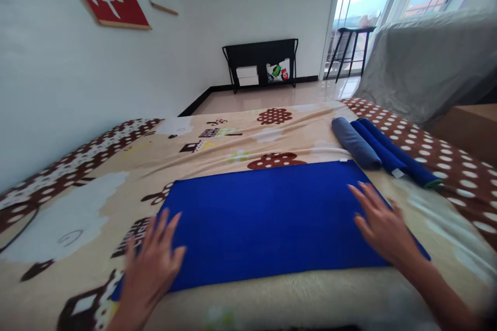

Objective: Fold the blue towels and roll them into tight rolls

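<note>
A blue towel (pixel 264 222) lies spread out nearly flat on the patterned blanket, a small white tag at its far right corner. Over its left end is my left hand (pixel 153 258), fingers spread and slightly blurred. My right hand (pixel 380 220) is at the right end, palm down with the fingers apart. Neither hand grips the cloth; whether they press on it I cannot tell. Beyond the towel's far right corner lie a rolled grey-blue towel (pixel 355 142) and two rolled blue towels (pixel 382 150), side by side.
The cream blanket (pixel 209 160) with brown dotted borders covers the bed. A wall stands along the left. Farther off are a black rack (pixel 260 57) with white boxes, a black stool (pixel 351 49) by the window and a covered piece of furniture (pixel 430 62) at right.
</note>
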`<state>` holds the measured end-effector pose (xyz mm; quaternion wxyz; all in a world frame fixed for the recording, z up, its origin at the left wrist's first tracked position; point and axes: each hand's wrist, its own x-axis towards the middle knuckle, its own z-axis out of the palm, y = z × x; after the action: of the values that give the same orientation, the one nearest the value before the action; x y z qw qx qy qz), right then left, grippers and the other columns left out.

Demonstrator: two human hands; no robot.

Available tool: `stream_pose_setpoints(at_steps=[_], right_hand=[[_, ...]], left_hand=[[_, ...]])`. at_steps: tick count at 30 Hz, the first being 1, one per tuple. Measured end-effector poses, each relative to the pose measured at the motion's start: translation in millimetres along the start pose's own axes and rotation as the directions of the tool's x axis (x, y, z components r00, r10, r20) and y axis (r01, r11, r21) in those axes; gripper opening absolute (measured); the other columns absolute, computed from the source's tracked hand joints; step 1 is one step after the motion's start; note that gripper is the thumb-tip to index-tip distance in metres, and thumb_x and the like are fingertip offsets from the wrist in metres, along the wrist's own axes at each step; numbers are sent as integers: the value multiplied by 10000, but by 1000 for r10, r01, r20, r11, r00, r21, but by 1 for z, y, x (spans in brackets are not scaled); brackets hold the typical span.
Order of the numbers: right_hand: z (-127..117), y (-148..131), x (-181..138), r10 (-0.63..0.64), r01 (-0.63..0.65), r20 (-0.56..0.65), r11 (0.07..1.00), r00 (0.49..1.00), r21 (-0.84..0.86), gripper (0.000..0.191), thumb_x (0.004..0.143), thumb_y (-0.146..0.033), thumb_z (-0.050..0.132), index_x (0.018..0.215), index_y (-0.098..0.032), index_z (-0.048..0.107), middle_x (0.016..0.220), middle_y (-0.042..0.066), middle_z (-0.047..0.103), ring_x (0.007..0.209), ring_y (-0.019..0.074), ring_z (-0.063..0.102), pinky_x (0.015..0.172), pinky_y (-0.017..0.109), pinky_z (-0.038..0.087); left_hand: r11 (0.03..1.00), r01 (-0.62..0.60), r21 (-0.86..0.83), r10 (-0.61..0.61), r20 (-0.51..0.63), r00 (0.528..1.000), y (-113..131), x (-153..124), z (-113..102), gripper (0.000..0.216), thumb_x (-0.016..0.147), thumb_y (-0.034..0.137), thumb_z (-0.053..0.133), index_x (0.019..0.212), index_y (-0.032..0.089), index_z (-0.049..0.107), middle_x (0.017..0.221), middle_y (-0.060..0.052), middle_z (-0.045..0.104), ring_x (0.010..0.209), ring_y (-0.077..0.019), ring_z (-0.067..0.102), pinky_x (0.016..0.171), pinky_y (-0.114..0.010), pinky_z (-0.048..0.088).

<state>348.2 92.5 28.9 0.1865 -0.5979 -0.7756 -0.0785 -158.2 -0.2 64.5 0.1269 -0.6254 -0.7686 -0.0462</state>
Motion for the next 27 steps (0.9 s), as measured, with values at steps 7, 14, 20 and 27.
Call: stream_pose_setpoints(at_steps=[7, 14, 20, 27], right_hand=[[56, -155, 137, -399, 337, 195, 897, 896, 286, 505, 992, -372, 447, 1476, -236, 398, 1549, 90, 370, 1423, 243, 349, 1170, 523, 256], [77, 27, 130, -294, 238, 260, 945, 920, 224, 540, 1014, -448, 322, 1522, -264, 340, 1590, 47, 297, 1476, 215, 258, 1221, 486, 150], [88, 105, 116, -157, 120, 261, 981, 953, 154, 596, 1010, -511, 277, 1553, -267, 262, 1629, 25, 181, 1509, 220, 134, 1229, 484, 116], [102, 103, 121, -144, 121, 219, 986, 965, 115, 600, 1008, -525, 280, 1549, -266, 276, 1623, 25, 206, 1505, 227, 149, 1229, 471, 127]], left_hand=[[926, -297, -235, 331, 123, 935, 179, 131, 28, 683, 905, 334, 447, 1549, 299, 221, 1640, -34, 220, 1514, -225, 181, 1206, -543, 162], [964, -184, -190, 222, 205, 953, 9, 149, 72, 548, 987, 354, 271, 1522, 239, 308, 1609, -77, 308, 1490, -255, 250, 1187, -566, 146], [995, -39, -91, 52, 136, 989, -87, 147, 94, 502, 1034, 371, 164, 1527, 323, 240, 1629, 26, 261, 1494, -207, 221, 1190, -486, 135], [999, -46, -12, 47, 123, 991, -70, 148, 90, 513, 1033, 354, 189, 1524, 245, 286, 1612, -40, 309, 1484, -244, 247, 1189, -520, 122]])
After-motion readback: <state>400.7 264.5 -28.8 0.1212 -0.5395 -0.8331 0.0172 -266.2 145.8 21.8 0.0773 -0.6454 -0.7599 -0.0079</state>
